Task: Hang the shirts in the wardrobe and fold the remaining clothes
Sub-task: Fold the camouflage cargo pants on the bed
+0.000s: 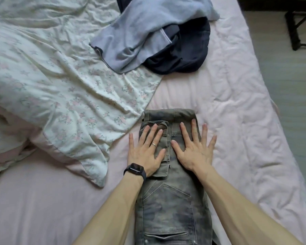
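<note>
Grey washed cargo trousers (pixel 168 206) are on the bed (pixel 219 103), near centre. They lie as a long narrow strip running from the near edge of frame away from the person, between the two forearms. The far end is doubled back on itself, with the fold edge at the far side.

Left hand (pixel 146 152) is flat, palm down, on the left half of the doubled section over a flap pocket. Its fingers (pixel 153 133) are straight and spread, grasping nothing. The little finger hangs off the left edge onto the pink sheet. There is a ring (pixel 154 144) on one finger and a black smartwatch (pixel 135 169) on the wrist.

Right hand (pixel 194 152) is also flat, palm down, on the right half. Its fingers (pixel 193 128) are splayed and released, just pressing. The outer two reach past the right edge of the trousers onto the sheet. The thumbs are close together near the centre seam but not touching.

Unfolded pile, far centre: a grey-blue garment (pixel 140 32) is crumpled and draped partly over a dark navy garment (pixel 184 57). Both are well apart from the trousers.

A floral duvet (pixel 60 76) is bunched across the left side. Its near-right corner ends just beside the far-left corner of the trousers, and its far corner runs under the grey-blue garment.

Right of the bed is grey floor (pixel 290 68), with a black furniture frame (pixel 295 29) at far right.
</note>
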The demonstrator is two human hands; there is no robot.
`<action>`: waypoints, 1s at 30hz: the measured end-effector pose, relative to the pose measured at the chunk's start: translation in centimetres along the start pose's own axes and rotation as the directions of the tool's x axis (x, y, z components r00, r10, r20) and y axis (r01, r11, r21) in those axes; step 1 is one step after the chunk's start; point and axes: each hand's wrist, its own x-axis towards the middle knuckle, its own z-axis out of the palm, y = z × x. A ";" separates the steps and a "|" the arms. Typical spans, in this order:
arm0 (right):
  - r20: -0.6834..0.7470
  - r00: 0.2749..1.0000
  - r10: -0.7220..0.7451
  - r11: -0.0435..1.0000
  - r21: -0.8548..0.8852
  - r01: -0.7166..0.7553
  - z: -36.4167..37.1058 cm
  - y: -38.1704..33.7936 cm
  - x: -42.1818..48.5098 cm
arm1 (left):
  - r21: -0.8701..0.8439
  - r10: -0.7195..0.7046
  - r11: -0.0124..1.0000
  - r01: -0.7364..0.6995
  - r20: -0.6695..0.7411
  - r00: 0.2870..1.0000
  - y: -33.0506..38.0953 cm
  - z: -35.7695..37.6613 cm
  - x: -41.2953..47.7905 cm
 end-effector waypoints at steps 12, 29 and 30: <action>0.094 0.996 -0.011 0.983 0.182 -0.006 1.1 3.4 -20.6 | -0.170 -0.130 0.974 0.148 0.115 0.985 5.4 2.1 -19.0; 0.254 0.936 0.243 0.603 0.716 -0.351 1.3 6.6 -32.3 | -0.629 -0.425 0.620 0.469 0.234 0.874 6.3 1.1 -31.1; 0.183 0.959 0.214 0.634 0.721 -0.279 1.1 6.4 -32.9 | -0.598 -0.400 0.684 0.419 0.174 0.900 6.7 0.7 -31.7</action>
